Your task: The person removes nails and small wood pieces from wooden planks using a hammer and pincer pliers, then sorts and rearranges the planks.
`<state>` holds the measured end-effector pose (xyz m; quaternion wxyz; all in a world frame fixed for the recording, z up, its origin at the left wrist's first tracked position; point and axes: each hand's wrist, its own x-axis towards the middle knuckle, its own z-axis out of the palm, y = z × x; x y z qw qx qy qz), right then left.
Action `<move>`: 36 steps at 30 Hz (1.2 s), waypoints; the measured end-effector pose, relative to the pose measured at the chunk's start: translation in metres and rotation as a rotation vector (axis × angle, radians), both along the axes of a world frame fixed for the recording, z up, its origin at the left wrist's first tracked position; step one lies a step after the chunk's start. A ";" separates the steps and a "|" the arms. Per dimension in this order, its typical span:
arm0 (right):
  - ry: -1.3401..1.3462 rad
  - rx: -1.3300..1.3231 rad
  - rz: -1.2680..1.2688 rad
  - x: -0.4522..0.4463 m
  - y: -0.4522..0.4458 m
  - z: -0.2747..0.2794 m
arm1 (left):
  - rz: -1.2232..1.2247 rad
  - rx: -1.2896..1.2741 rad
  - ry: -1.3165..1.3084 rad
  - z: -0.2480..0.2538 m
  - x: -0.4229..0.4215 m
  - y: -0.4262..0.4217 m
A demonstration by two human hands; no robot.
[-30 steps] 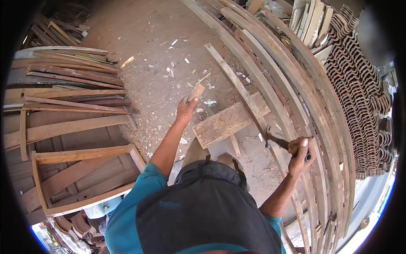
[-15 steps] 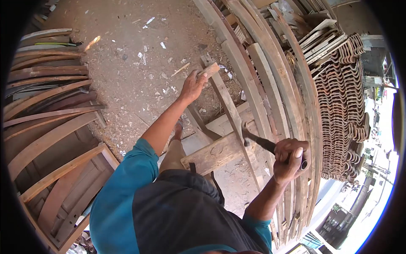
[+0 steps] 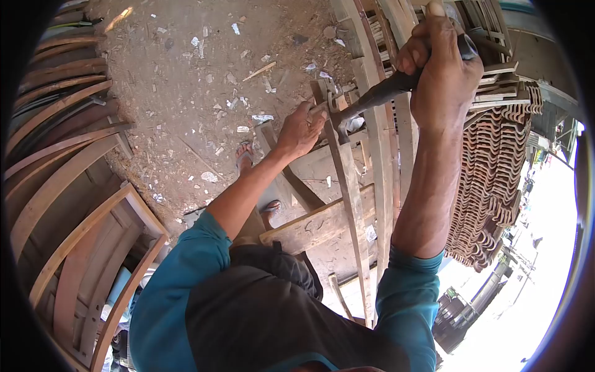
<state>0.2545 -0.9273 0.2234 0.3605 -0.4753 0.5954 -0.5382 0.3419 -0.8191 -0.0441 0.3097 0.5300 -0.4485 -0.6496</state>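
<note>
A dirt floor (image 3: 186, 93) strewn with pale scraps and chips fills the background of a work area, seen from above through a round lens that blacks out the corners. In the middle is a hammer (image 3: 385, 92), its head down against the far end of a long batten (image 3: 351, 189); whether the head touches the wood is unclear. The right hand (image 3: 443, 68) is wrapped firmly around the handle, covering much of it. The left hand (image 3: 300, 132) is curled at the batten's end, just beside the hammer head; its fingers hide whatever they may grip, so its hold cannot be told. The batten crosses over a short, wide plank (image 3: 316, 225) near the person's waist. Two sandalled feet show, partly covered by wood. To the right, long beams (image 3: 378, 130) run partly behind the right arm, with stacked tiles (image 3: 477, 186) beyond, before washed-out daylight. At left, piled timber (image 3: 62, 90) and a frame (image 3: 80, 237) are cut off by the dark border.
</note>
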 end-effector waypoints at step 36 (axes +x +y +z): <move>-0.199 -0.574 0.324 -0.060 0.126 -0.022 | 0.123 -0.109 -0.295 0.020 -0.021 0.009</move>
